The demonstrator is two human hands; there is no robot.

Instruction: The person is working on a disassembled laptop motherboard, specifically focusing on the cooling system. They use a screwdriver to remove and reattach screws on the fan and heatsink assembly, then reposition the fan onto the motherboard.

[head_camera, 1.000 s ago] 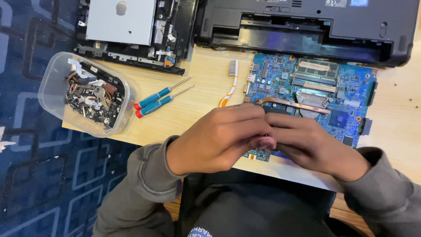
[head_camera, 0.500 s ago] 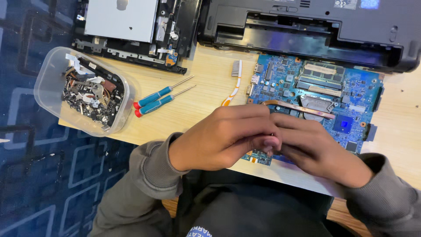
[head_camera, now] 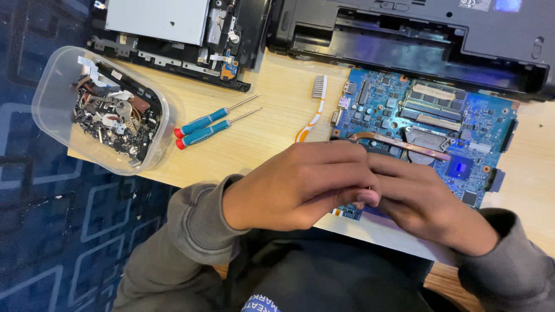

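A: At the near edge of the wooden table, what are the two hands doing?

B: The left hand and the right hand meet over the near left corner of the blue circuit board. The left one is curled, its fingers folded over and its fingertips pressed against the right hand's fingers. Both are closed on each other; whether something small is pinched between them I cannot tell, since the fingers hide that spot.

A: And the board itself?

B: It lies flat on the table, just beyond and beneath the hands, reaching off to the right. A copper heat pipe crosses it just beyond the knuckles. Its near left corner shows below the left hand.

A: What lies around it?

B: Left of the board lies an orange and white ribbon cable. Further left, two blue screwdrivers with red caps lie side by side, tips pointing right. At the far left edge sits a clear plastic tub filled with small metal parts.

A: Beyond that?

B: On the far side sit a black laptop base, turned open, and to its left a second opened part with a silver drive. Grey sleeves cover both wrists.
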